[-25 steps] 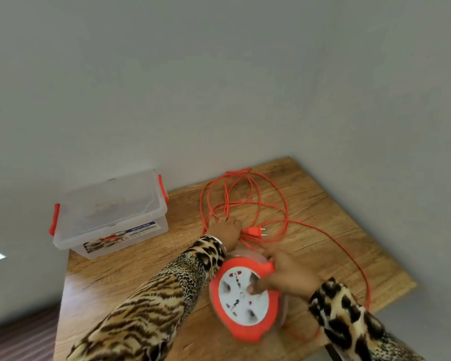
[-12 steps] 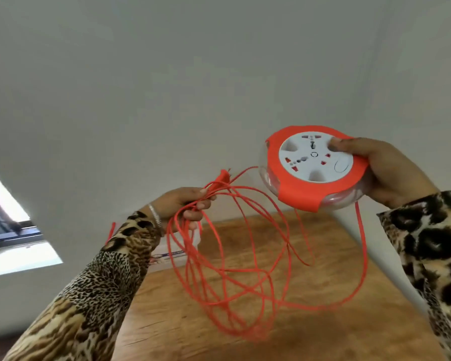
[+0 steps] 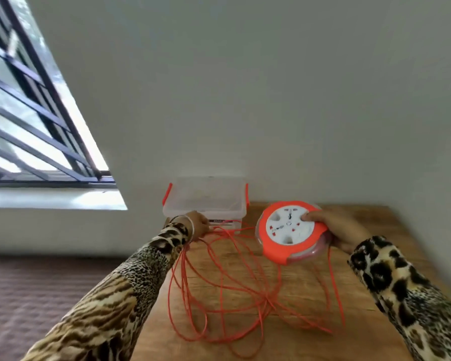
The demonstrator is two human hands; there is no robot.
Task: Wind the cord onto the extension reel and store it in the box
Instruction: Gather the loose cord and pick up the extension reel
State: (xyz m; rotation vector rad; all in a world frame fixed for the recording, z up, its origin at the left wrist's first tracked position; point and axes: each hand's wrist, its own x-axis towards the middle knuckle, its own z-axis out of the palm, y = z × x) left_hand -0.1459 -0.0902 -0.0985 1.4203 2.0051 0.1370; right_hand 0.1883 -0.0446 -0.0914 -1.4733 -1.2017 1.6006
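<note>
My right hand (image 3: 333,229) grips the round extension reel (image 3: 289,230), orange-rimmed with a white socket face, tilted and held above the wooden table (image 3: 292,340); my thumb rests on the white face. My left hand (image 3: 199,225) is closed on a bunch of loops of the orange cord (image 3: 219,295), which hang down and spread over the tabletop. Behind my left hand stands the clear plastic box (image 3: 206,199) with orange latches, its lid on, at the table's back edge against the wall.
A grey wall runs behind the table. A barred window (image 3: 24,113) with a sill is at the left. Left of the table's edge lies a brown textured floor (image 3: 50,295). Cord loops cover the table's middle.
Both hands lifted the reel and cord off the table, then came lower. The view swung left, so the box now sits straight ahead behind my left hand.
</note>
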